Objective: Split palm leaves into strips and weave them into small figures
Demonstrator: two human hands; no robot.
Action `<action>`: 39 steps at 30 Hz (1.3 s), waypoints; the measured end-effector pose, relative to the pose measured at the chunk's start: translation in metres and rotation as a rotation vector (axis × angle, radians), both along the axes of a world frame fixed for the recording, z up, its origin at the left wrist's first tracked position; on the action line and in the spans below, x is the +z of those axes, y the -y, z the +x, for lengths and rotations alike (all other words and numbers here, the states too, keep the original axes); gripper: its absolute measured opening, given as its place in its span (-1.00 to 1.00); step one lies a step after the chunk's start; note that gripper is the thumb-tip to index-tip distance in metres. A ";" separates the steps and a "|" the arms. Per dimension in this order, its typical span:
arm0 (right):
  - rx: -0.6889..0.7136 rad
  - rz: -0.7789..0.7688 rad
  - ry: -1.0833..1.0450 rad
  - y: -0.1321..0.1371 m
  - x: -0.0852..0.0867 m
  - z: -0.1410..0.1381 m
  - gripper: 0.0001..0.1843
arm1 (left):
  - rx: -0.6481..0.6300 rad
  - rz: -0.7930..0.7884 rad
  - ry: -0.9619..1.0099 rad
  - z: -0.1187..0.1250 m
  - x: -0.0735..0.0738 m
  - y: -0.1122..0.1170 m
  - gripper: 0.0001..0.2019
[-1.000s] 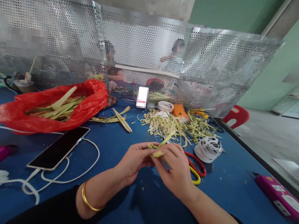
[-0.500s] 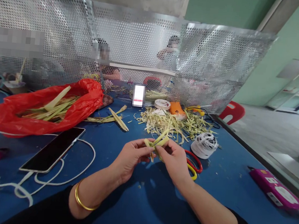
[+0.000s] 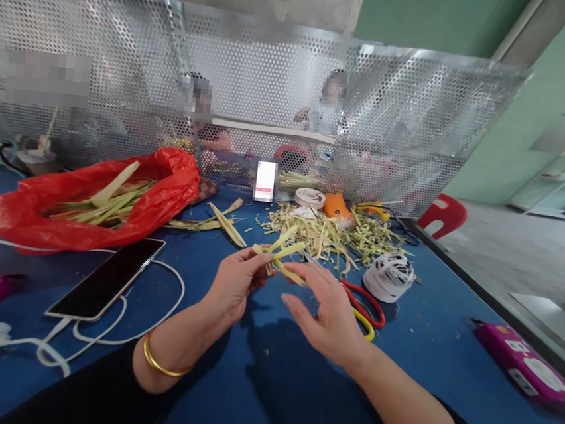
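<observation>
Pinched in my left hand [image 3: 235, 284] is a small bundle of folded pale green leaf strips [image 3: 281, 252], whose free ends fan out up and to the right. My right hand [image 3: 326, 309] is open just right of it, thumb and fingers apart; its fingertips are close to a strip's end, and I cannot tell whether they touch. Under and beyond the right hand lie scissors [image 3: 373, 307] with red and yellow handles, partly hidden. A heap of leaf scraps [image 3: 320, 235] spreads behind both hands, beside a roll of white string [image 3: 389, 277].
On the left, a red plastic bag [image 3: 22, 217] holds long leaves, near a phone [image 3: 106, 278] with a white charging cable. At right lies a purple box-like device [image 3: 522, 362]. A perforated silver sheet [image 3: 256, 69] stands behind the blue table [image 3: 185, 389]; people sit beyond it.
My right hand has let go of the leaf strips and opened, moving slightly away. My left hand has shifted a little left with the bundle, whose strips now spread wider.
</observation>
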State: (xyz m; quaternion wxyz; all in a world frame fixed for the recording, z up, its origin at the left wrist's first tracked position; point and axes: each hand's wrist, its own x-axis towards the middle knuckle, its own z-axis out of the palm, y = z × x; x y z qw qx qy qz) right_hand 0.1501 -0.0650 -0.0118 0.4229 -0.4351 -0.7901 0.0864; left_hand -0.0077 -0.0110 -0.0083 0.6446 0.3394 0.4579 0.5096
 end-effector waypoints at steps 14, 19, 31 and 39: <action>-0.199 0.054 -0.016 -0.008 0.000 0.006 -0.85 | -0.400 0.146 -0.277 0.008 -0.005 0.015 -0.83; -0.277 -0.128 0.024 -0.013 -0.005 0.007 -0.83 | -0.523 0.140 -0.293 0.006 -0.004 0.014 -0.83; -0.384 -0.267 0.034 -0.015 -0.008 0.003 -0.75 | -0.385 0.042 -0.240 0.013 -0.010 0.022 -0.66; -0.372 -0.286 -0.101 -0.017 -0.010 0.004 -0.74 | -0.343 -0.046 -0.180 0.011 -0.007 0.020 -0.69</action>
